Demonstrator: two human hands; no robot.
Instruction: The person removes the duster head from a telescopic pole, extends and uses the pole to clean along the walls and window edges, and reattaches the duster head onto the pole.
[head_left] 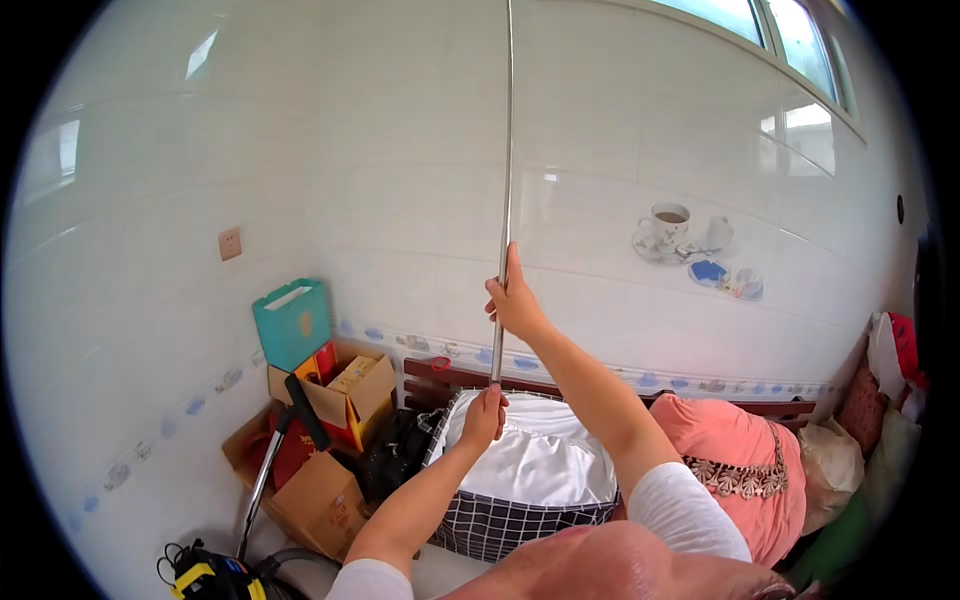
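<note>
A long, thin metal pole point(508, 150) stands nearly upright in front of the tiled wall, and its top runs out of view. My left hand point(485, 415) is closed around the pole's lower end. Higher up, my right hand point(517, 305) grips the same pole with the thumb pointing up along it. Below my hands is a black-and-white checked storage bag point(490, 522) with white cloth point(550, 450) in its top.
Cardboard boxes point(318, 500) and a teal box point(291, 325) are stacked at left, near a black-and-yellow vacuum cleaner point(215, 575). A salmon-coloured cloth bundle point(725, 435) lies at right. Windows point(800, 40) are high on the right.
</note>
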